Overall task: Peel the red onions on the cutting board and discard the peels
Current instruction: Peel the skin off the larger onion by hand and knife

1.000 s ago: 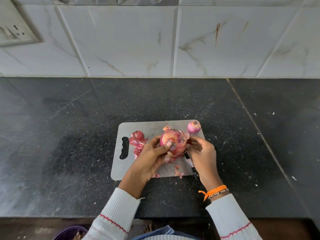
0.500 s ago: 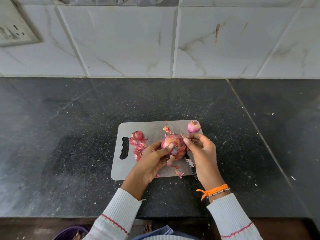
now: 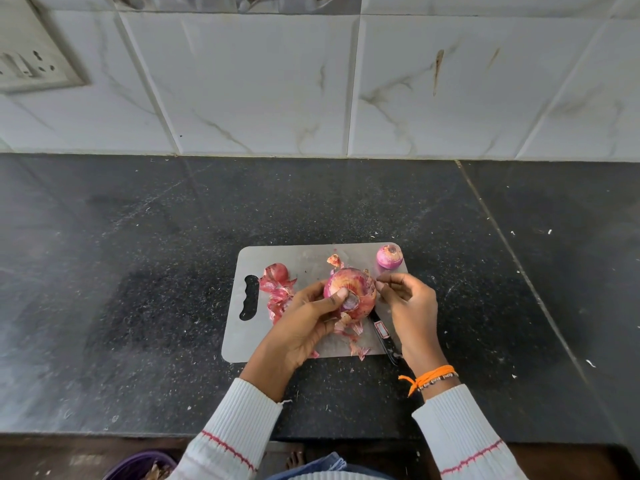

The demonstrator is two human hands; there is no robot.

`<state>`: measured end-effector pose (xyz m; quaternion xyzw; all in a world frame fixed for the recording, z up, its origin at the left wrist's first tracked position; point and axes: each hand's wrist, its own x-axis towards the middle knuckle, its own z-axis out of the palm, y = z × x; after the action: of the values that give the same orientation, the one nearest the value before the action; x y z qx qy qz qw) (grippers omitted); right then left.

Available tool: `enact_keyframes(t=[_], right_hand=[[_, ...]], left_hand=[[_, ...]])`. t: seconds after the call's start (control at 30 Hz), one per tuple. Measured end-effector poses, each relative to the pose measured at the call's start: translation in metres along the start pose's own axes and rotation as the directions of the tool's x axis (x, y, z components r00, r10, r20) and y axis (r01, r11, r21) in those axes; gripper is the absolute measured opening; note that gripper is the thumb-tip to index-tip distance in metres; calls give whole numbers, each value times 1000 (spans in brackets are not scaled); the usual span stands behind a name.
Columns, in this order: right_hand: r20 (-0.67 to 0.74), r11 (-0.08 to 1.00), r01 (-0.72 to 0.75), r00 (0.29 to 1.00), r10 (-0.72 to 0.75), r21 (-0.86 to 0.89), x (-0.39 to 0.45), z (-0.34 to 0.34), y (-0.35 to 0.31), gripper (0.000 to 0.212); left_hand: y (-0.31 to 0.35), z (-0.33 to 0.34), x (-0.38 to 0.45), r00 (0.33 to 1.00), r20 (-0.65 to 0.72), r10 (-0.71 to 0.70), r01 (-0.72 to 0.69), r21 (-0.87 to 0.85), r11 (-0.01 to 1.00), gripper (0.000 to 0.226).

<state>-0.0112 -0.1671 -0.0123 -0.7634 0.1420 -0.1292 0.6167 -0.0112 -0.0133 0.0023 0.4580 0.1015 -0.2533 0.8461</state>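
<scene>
My left hand (image 3: 304, 327) grips a large red onion (image 3: 350, 292) just above the middle of the steel cutting board (image 3: 304, 261), thumb pressed near its cut end. My right hand (image 3: 408, 306) pinches at the onion's right side. A small peeled onion (image 3: 389, 256) sits at the board's upper right corner; loose peels (image 3: 277, 292) lie left, beside the handle slot. A knife (image 3: 384, 337) lies under my right hand.

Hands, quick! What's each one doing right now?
Left hand: holding the onion.
Right hand: fingers curled at the onion's side, seemingly pinching peel; too small to be sure.
</scene>
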Motion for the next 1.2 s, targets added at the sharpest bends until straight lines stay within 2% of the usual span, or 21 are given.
enact_keyframes(t=[0.07,0.17,0.23,0.3,0.37,0.5,0.53,0.63,0.7,0.77,0.87,0.97,1.07,1.2], right_hand=[[26,998,11,1000,-9,-68,1,1,1,15],[57,973,67,997,-56,-223,2,2,5,10],[80,963,77,995,-58,-259,2,1,7,9],[99,961,92,993,-69,-261,0,1,5,19],[98,974,96,992,-77,-206,-3,1,-3,25],[136,998,10,991,-19,64,-11,7,-16,8],[157,993,-27,988,9,116,-12,9,-17,9],[187,980,-102,980,69,173,-15,12,-16,28],[187,976,-120,979,86,181,-15,12,-14,33],[179,953,-153,978,108,260,-15,11,-15,31],[154,908,-191,978,142,372,-13,12,-17,17],[83,943,-94,994,71,319,-12,12,-16,12],[28,984,30,999,-35,174,-11,11,-11,4],[-61,988,157,986,-157,-7,-9,5,-9,9]], left_hand=[[1,0,0,1000,-5,9,-9,-21,1000,53],[3,1,0,1000,-9,7,-8,-81,997,36],[5,2,1,1000,-9,6,-7,-123,992,35],[6,2,3,1000,-24,-12,8,-157,988,33],[5,3,4,999,-24,-37,31,-217,976,22],[4,7,5,999,-5,-50,47,-259,965,10],[4,8,4,999,1,-44,43,-249,968,9],[2,10,4,999,27,-21,27,-239,971,15],[1,10,4,999,34,-7,14,-226,974,16],[0,10,5,999,34,0,8,-235,972,20],[-1,12,5,1000,-17,9,-12,-211,977,27],[-2,11,5,998,-61,15,-25,-165,986,27],[-2,12,4,997,-71,11,-22,-165,986,30],[-3,11,4,994,-113,3,-23,-180,983,39]])
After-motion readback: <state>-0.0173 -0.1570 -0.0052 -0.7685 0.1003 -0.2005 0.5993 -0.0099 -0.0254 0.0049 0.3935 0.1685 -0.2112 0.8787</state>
